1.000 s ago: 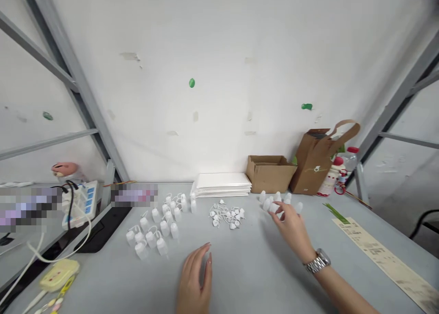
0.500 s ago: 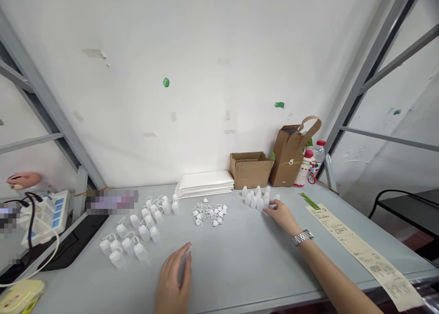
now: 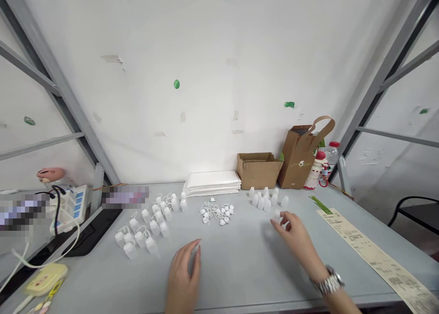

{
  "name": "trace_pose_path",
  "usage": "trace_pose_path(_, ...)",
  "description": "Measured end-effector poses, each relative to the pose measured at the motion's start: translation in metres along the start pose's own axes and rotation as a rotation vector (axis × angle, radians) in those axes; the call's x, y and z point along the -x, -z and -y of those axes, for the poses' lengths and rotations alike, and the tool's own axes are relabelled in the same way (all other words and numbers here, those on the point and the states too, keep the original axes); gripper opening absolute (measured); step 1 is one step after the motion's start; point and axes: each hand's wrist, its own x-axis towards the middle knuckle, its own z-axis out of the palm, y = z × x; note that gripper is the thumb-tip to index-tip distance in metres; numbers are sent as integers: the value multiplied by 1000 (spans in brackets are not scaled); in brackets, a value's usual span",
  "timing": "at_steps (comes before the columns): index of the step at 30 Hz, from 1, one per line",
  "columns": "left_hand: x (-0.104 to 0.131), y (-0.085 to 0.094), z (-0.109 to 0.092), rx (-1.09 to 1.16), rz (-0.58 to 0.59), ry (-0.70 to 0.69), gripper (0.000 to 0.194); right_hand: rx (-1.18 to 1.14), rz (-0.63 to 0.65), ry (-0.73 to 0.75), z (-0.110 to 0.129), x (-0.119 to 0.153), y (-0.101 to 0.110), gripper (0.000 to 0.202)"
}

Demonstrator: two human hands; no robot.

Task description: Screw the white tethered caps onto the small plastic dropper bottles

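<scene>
My right hand (image 3: 295,236), with a metal watch at the wrist, pinches a small translucent plastic bottle (image 3: 277,214) between thumb and fingers, partly hidden by them. Just beyond it stands a group of similar bottles without caps (image 3: 267,205). My left hand (image 3: 184,270) is near the front of the table, thumb and fingers apart, holding nothing. Between the hands and the wall lies a loose pile of white caps (image 3: 216,212) with thin loops. To the left, several bottles fitted with looped caps (image 3: 155,228) stand in loose rows.
White flat sheets or boxes (image 3: 213,184) are stacked by the wall, beside an open cardboard box (image 3: 259,173) and a brown paper bag (image 3: 297,161). A long paper strip (image 3: 373,254) runs down the right. A power strip (image 3: 78,204) and cables are at the left.
My right hand has drawn back from the bottle group towards me, with a bottle in its fingers. The camera has turned slightly left. My left hand keeps its pose.
</scene>
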Motion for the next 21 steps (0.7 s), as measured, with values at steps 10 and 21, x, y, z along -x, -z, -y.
trace_pose_path(10,-93,-33,-33,-247,358,-396,36,-424,-117,114,54,102,-59,25)
trace_pose_path(21,-103,-51,-15,-157,394,-378,21,-421,-81,121,51,101,-57,24)
